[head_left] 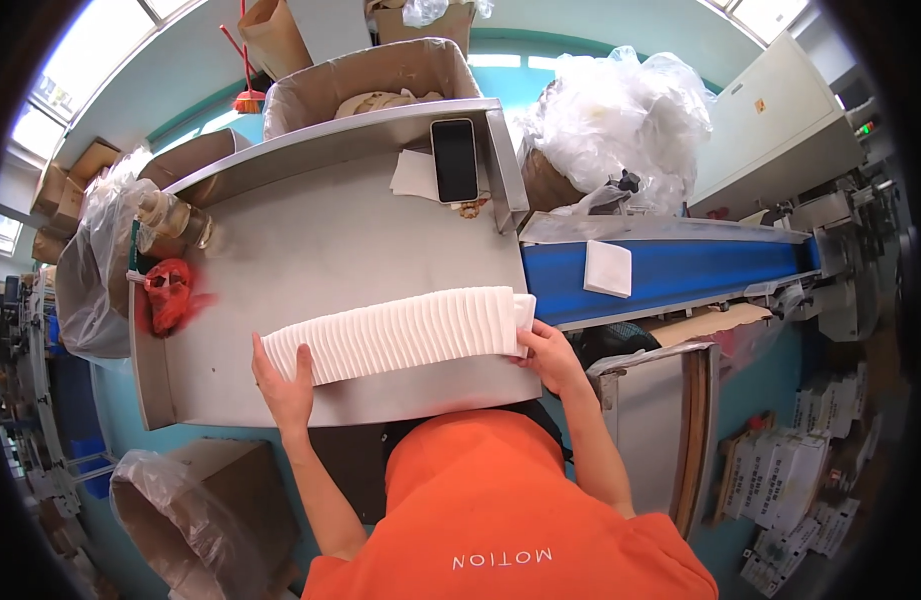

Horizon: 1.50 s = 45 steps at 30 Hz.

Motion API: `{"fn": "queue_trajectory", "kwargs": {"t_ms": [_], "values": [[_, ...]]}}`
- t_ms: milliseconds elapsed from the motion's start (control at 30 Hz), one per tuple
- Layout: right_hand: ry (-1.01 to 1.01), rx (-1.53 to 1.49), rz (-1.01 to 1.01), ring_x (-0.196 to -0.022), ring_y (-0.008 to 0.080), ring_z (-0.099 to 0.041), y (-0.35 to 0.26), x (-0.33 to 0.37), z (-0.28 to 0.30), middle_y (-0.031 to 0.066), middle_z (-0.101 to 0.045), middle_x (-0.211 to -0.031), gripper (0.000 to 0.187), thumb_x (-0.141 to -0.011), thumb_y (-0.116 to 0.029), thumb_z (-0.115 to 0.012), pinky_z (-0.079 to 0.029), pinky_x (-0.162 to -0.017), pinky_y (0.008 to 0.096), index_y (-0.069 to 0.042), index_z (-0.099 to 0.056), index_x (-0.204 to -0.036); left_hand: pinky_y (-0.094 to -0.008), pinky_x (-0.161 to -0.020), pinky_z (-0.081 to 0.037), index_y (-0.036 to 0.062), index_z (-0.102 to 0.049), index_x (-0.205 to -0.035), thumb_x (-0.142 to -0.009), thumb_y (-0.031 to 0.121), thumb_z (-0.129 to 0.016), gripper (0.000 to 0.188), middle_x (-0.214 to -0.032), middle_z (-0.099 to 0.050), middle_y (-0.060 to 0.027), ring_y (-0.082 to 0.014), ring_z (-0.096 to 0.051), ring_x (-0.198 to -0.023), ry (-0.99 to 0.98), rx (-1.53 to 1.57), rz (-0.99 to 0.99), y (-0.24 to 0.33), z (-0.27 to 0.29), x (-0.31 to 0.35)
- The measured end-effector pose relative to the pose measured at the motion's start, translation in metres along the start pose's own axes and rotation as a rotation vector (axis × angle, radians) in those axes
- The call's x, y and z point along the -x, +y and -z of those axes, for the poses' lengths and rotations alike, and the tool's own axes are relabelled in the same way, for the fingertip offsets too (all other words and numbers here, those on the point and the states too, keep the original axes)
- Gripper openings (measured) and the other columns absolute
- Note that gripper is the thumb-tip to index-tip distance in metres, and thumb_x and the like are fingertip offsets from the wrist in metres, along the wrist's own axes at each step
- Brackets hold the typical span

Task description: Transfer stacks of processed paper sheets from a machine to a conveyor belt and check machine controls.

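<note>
A long row of folded white paper napkins point(401, 335) lies on the steel tray table point(281, 240) in front of me, packed side by side and slightly curved. My left hand point(284, 390) grips the row's left end, thumb on the near side and fingers round the end. At the opposite end, my right hand point(549, 358) pinches a napkin point(524, 312) that sits against the last of the row. Some of its fingertips are hidden behind that napkin. One more folded napkin point(608, 269) lies apart on the blue conveyor belt point(681, 266) to the right.
A phone point(455, 160) rests on paper at the tray's back right. Beside the left rim are a red plastic bag point(168, 295) and a clear jar point(186, 222). A carton point(371, 75) stands behind; a lined box point(221, 500) is at lower left. Clear plastic bags point(621, 120) bulge behind the belt.
</note>
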State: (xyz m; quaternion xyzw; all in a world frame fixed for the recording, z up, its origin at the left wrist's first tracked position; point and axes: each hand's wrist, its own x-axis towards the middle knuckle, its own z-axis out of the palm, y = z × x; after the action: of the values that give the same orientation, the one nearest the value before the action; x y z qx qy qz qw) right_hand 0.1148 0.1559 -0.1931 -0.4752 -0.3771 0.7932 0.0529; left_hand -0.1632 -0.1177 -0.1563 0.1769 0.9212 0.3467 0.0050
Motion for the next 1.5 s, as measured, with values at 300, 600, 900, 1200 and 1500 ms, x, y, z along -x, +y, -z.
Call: {"fn": "queue_trajectory", "kwargs": {"t_ms": [300, 600, 900, 1200, 1500], "values": [[0.184, 0.380, 0.394, -0.090, 0.0135, -0.059, -0.011, -0.005, -0.029, 0.0053, -0.065, -0.102, 0.045, -0.095, -0.042, -0.060, -0.048, -0.079, 0.0271, -0.002, -0.061, -0.116, -0.0468, -0.110, -0.031, 0.0010, -0.031, -0.146, -0.088, 0.039, -0.069, 0.079, -0.144, -0.038, -0.0232, -0.0393, -0.038, -0.133, 0.074, -0.057, -0.079, 0.008, -0.018, 0.002], [0.215, -0.383, 0.214, -0.093, 0.0155, -0.063, 0.006, -0.008, 0.009, 0.0072, -0.064, -0.110, 0.035, -0.096, -0.025, -0.062, -0.051, -0.077, 0.0276, -0.002, -0.056, -0.122, -0.0454, -0.110, -0.031, 0.0018, -0.032, -0.147, -0.089, 0.039, -0.068, 0.078, -0.143, -0.040, -0.0227, -0.0384, -0.039, -0.132, 0.024, -0.005, -0.017, 0.019, -0.017, 0.002], [0.010, -0.048, 0.182, -0.093, 0.0131, -0.060, -0.009, -0.006, -0.014, 0.0033, -0.065, -0.106, 0.039, -0.098, -0.033, -0.057, -0.047, -0.082, 0.0287, -0.003, -0.057, -0.123, -0.0453, -0.110, -0.031, 0.0001, -0.033, -0.145, -0.089, 0.040, -0.068, 0.077, -0.142, -0.041, -0.0234, -0.0388, -0.039, -0.132, 0.038, -0.011, -0.016, 0.022, -0.024, 0.003], [0.241, -0.104, 0.294, -0.089, 0.0133, -0.059, -0.005, -0.010, 0.002, 0.0048, -0.065, -0.101, 0.037, -0.098, -0.033, -0.058, -0.048, -0.080, 0.0268, -0.001, -0.059, -0.117, -0.0390, -0.107, -0.036, 0.0014, -0.035, -0.145, -0.095, 0.035, -0.062, 0.066, -0.135, -0.051, -0.0191, -0.0330, -0.048, -0.126, -0.040, 0.246, 0.059, 0.021, -0.018, -0.003], [-0.028, -0.342, -0.032, -0.090, 0.0110, -0.060, -0.010, 0.009, 0.010, 0.0008, -0.065, -0.101, 0.030, -0.095, -0.023, -0.059, -0.048, -0.076, 0.0296, -0.006, -0.061, -0.119, -0.0419, -0.110, -0.036, -0.0031, -0.037, -0.142, -0.098, 0.051, -0.047, 0.071, -0.137, -0.051, -0.0137, -0.0273, -0.048, -0.127, -0.123, 1.682, 0.723, -0.081, -0.006, -0.030]]}}
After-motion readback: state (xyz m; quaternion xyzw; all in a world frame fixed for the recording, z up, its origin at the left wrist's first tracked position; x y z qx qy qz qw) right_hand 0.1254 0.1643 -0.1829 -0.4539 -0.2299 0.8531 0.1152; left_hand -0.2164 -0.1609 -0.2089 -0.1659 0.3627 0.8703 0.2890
